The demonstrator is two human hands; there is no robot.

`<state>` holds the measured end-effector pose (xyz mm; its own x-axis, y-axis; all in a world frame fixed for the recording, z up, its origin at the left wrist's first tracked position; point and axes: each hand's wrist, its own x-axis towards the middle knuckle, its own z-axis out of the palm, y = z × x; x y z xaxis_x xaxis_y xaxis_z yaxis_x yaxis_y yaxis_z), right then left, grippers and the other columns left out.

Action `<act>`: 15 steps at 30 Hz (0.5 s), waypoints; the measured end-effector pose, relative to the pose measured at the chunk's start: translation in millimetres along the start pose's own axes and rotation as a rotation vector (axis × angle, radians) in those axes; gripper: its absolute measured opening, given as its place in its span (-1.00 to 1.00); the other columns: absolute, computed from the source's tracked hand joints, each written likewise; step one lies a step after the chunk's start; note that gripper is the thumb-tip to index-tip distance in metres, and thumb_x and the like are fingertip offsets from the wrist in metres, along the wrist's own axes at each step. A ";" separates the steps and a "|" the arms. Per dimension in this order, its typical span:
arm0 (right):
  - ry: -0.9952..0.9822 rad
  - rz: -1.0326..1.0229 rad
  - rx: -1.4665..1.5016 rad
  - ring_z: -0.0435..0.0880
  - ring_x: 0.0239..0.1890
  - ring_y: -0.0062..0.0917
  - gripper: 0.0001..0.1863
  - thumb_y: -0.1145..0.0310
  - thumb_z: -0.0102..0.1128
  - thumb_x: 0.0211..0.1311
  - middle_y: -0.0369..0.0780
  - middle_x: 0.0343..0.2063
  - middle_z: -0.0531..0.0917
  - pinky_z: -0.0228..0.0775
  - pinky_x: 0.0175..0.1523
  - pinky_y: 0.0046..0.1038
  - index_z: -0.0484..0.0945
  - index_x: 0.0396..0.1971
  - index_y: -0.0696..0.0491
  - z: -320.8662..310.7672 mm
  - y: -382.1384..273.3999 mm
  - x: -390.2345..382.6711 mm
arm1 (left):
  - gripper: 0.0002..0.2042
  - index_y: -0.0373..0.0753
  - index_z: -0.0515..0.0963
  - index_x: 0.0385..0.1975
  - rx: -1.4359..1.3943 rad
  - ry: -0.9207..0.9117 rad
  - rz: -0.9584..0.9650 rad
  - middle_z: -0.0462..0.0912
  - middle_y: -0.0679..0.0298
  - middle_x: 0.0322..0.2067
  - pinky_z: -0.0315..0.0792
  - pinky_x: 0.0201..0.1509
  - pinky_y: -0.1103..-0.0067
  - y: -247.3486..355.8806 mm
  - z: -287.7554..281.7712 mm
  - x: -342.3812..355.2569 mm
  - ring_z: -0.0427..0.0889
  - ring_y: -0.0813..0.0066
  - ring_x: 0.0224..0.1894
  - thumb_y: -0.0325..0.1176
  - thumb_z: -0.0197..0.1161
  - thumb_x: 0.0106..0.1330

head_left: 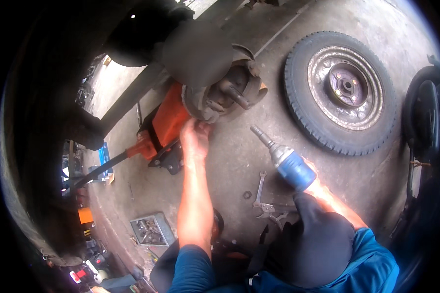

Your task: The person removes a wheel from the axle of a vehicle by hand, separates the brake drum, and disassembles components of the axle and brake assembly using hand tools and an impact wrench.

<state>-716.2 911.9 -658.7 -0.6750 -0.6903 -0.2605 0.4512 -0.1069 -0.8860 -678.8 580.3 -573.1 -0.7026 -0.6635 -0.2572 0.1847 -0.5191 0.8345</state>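
Observation:
My left hand [195, 139] reaches up to the lower edge of a rusty wheel brake assembly [217, 95], a stub axle standing out of it. Its fingers look curled at that edge; the fingertips are partly hidden. My right hand [309, 168] is closed around an impact wrench [291, 166] with a blue body, a silver nose and a long socket. The tool hides most of that hand. The socket points up and left, apart from the brake assembly. Close to my left hand, an orange floor jack [170, 117] stands below the axle, its dark handle [102, 168] slanting down left.
A removed wheel [347, 88] with a worn tyre lies on the concrete floor at the right. Wrenches [261, 195] and a nut [247, 195] lie near my knees. A metal tray [153, 229] of small parts sits lower left. The dark vehicle underside [39, 122] fills the left.

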 end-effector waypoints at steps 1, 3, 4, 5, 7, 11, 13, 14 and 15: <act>-0.037 -0.189 -0.437 0.59 -0.23 -0.30 -0.56 0.37 0.30 -0.13 -0.14 -0.27 0.58 0.45 -0.16 -0.34 0.46 -0.15 0.12 -0.2 -19.7 0.6 | -0.78 -0.36 0.44 -0.19 0.006 0.071 0.052 0.53 0.22 -0.22 0.35 -0.02 0.46 9.0 34.4 -7.1 0.47 0.41 -0.10 -0.42 -0.05 0.25; -0.059 -0.727 -0.991 0.56 -0.18 -0.21 -0.52 0.35 0.18 -0.12 -0.10 -0.24 0.54 0.42 -0.08 -0.31 0.41 -0.10 0.13 -0.5 -26.2 3.5 | -0.76 -0.38 0.43 -0.17 -0.024 0.035 0.041 0.52 0.21 -0.19 0.35 0.00 0.47 25.6 51.4 -3.0 0.47 0.40 -0.10 -0.42 -0.08 0.27; -0.058 -0.729 -0.987 0.56 -0.18 -0.21 -0.52 0.35 0.18 -0.12 -0.10 -0.24 0.54 0.42 -0.08 -0.31 0.41 -0.10 0.13 2.6 -22.8 1.2 | -0.75 -0.40 0.43 -0.14 -0.059 -0.004 0.034 0.52 0.21 -0.17 0.34 0.02 0.48 33.0 56.0 0.6 0.46 0.39 -0.09 -0.43 -0.11 0.28; -0.107 -0.541 -1.126 0.54 -0.15 -0.23 -0.56 0.36 0.12 -0.07 -0.11 -0.24 0.52 0.40 -0.07 -0.31 0.41 -0.10 0.15 10.8 -18.9 -0.2 | -0.72 -0.42 0.41 -0.10 -0.072 -0.063 0.012 0.52 0.19 -0.15 0.32 0.06 0.51 37.6 59.9 4.5 0.46 0.39 -0.08 -0.42 -0.15 0.30; -0.230 -0.377 -1.282 0.50 -0.16 -0.33 -0.66 0.41 -0.02 0.01 -0.15 -0.29 0.48 0.37 -0.09 -0.34 0.41 -0.15 0.15 33.0 -19.4 5.0 | -0.72 -0.41 0.41 -0.09 -0.039 -0.066 0.002 0.51 0.18 -0.15 0.32 0.07 0.52 44.1 69.0 2.3 0.46 0.41 -0.08 -0.43 -0.16 0.31; -0.362 -0.256 -1.504 0.46 -0.21 -0.38 -0.68 0.44 0.00 -0.02 -0.18 -0.30 0.46 0.34 -0.17 -0.40 0.42 -0.18 0.08 37.3 -5.4 -0.3 | -0.73 -0.40 0.40 -0.08 0.318 -0.319 0.088 0.52 0.17 -0.16 0.32 0.05 0.58 30.7 61.0 17.1 0.45 0.48 -0.09 -0.48 -0.15 0.30; -0.430 -0.261 -1.504 0.45 -0.18 -0.38 -0.68 0.43 0.01 -0.01 -0.19 -0.28 0.45 0.33 -0.15 -0.39 0.42 -0.17 0.08 50.4 11.6 -1.0 | -0.73 -0.39 0.41 -0.08 0.149 -0.297 -0.018 0.52 0.18 -0.15 0.33 0.03 0.59 36.8 29.8 33.7 0.46 0.47 -0.10 -0.52 -0.11 0.27; -0.488 -0.230 -1.534 0.44 -0.15 -0.38 -0.68 0.41 0.03 -0.01 -0.20 -0.27 0.45 0.33 -0.13 -0.38 0.42 -0.17 0.08 54.0 20.4 -5.2 | -0.72 -0.38 0.41 -0.07 0.454 -0.285 0.109 0.53 0.19 -0.13 0.34 0.03 0.59 33.9 22.1 38.6 0.47 0.46 -0.09 -0.55 -0.06 0.23; -0.502 -0.186 -1.549 0.40 -0.06 -0.41 -0.69 0.38 0.05 0.00 -0.23 -0.20 0.45 0.30 -0.09 -0.38 0.46 -0.18 0.05 53.8 25.4 -6.3 | -0.70 -0.38 0.41 -0.05 0.802 -0.243 0.240 0.53 0.19 -0.11 0.34 0.03 0.59 29.5 20.1 43.4 0.47 0.45 -0.09 -0.57 -0.01 0.19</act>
<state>-669.1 875.1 -658.9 -0.2645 -0.9332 -0.2431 -0.7993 0.3532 -0.4863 -717.6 546.9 -549.9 -0.8508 -0.5255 0.0042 -0.1288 0.2163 0.9678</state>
